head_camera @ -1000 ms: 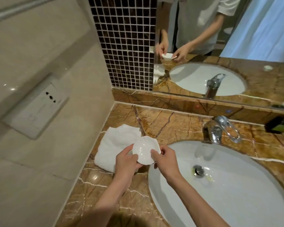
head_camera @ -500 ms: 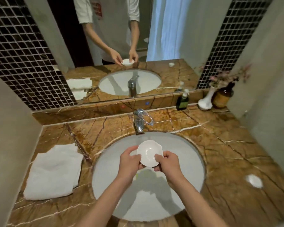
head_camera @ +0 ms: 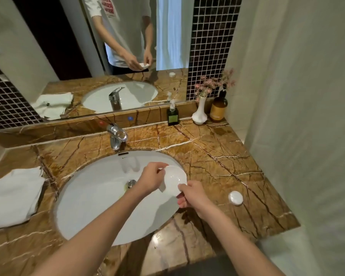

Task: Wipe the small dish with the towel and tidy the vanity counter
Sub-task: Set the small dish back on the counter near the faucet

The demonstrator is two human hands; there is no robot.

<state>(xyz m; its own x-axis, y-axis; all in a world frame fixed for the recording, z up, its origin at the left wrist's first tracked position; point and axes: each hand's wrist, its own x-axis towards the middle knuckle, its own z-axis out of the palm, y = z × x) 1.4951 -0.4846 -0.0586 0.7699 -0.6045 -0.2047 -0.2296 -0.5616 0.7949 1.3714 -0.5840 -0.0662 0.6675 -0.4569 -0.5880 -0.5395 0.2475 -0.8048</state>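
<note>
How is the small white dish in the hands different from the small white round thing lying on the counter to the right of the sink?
The dish is held up over the sink by the left hand and right hand; the round thing lies free on the counter.
The dish is wider and hollow; the round thing looks smaller and like a flat disc.
The dish is tilted; the round thing lies flat.
Both are white and round.

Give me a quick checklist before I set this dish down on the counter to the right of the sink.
1. Small dish held by both hands: left hand, right hand: ok.
2. Bare counter to the right of the sink: ok.
3. Small white round item lies apart from the dish: ok.
4. Towel off the dish, left of sink: ok.
5. Dish wiped dry: cannot tell.
</note>
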